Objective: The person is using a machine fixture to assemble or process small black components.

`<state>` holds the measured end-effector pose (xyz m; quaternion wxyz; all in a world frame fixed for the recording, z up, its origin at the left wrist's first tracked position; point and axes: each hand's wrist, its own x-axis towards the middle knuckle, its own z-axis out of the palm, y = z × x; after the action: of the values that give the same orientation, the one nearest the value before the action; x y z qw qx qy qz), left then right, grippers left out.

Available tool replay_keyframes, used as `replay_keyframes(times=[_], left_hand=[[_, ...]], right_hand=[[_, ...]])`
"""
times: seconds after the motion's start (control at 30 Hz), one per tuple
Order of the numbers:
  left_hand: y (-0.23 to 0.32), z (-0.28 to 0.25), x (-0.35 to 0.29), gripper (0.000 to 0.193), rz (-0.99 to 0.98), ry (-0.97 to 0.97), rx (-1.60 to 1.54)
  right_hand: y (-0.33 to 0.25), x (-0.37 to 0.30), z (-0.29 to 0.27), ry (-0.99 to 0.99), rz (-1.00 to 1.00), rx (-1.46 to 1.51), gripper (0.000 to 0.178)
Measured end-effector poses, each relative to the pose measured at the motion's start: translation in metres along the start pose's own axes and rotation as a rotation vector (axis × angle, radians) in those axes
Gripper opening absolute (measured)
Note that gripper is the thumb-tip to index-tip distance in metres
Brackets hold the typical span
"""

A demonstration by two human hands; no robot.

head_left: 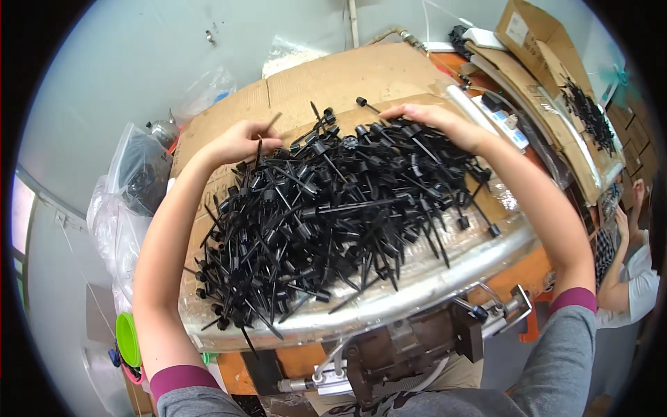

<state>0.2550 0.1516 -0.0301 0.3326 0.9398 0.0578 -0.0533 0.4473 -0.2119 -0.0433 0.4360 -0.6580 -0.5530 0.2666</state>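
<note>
A wide heap of black plastic spikes with round ribbed heads (326, 208) lies between my hands. At the far left edge of the heap is my left hand (243, 142), its fingers bent together. A thin brownish sliver (275, 121) sticks up by these fingertips, and a dark spike stands against them; what the fingers hold is not clear. My right hand (434, 119) rests on the far right edge of the heap, fingers stretched out and palm down. One spike with a round head (362, 102) points out beyond its fingertips.
Flattened cardboard (347, 73) and a film-wrapped rounded edge (389, 299) surround the heap. A metal clamp-like machine (410, 347) is at my front. Clear bags (142, 167) and a green tub (128, 339) stand left. Right are a power strip (511, 128) and another person's arm (615, 274).
</note>
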Motion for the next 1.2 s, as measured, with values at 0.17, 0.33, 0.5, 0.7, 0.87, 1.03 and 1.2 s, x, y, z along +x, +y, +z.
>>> replay_keyframes(times=[0.17,0.33,0.5,0.7,0.87,1.03,1.2], left_hand=[[0.075,-0.003,-0.036,0.04,-0.073,-0.066,0.093],[0.126,0.022,-0.098,0.028,0.265,0.534,-0.055],[0.2,0.173,-0.312,0.015,0.604,0.48,0.149],[0.141,0.438,-0.382,0.038,0.303,0.264,-0.028],[0.127,0.516,-0.393,0.062,0.152,0.277,0.106],[0.095,0.56,-0.374,0.073,0.129,0.159,0.253],[0.068,0.576,-0.376,0.026,0.144,0.065,0.363]], right_hand=[[-0.033,0.007,0.026,-0.032,0.125,0.12,0.066],[-0.048,-0.038,0.012,0.26,-0.089,-0.041,0.058],[-0.112,-0.183,0.095,0.473,-0.651,-0.47,0.031],[-0.063,-0.355,0.288,0.221,-0.538,-0.519,0.019],[-0.006,-0.435,0.37,0.014,-0.131,-0.416,0.012],[0.042,-0.442,0.433,0.108,0.078,-0.518,0.01],[0.058,-0.42,0.502,-0.082,0.231,-0.587,0.019]])
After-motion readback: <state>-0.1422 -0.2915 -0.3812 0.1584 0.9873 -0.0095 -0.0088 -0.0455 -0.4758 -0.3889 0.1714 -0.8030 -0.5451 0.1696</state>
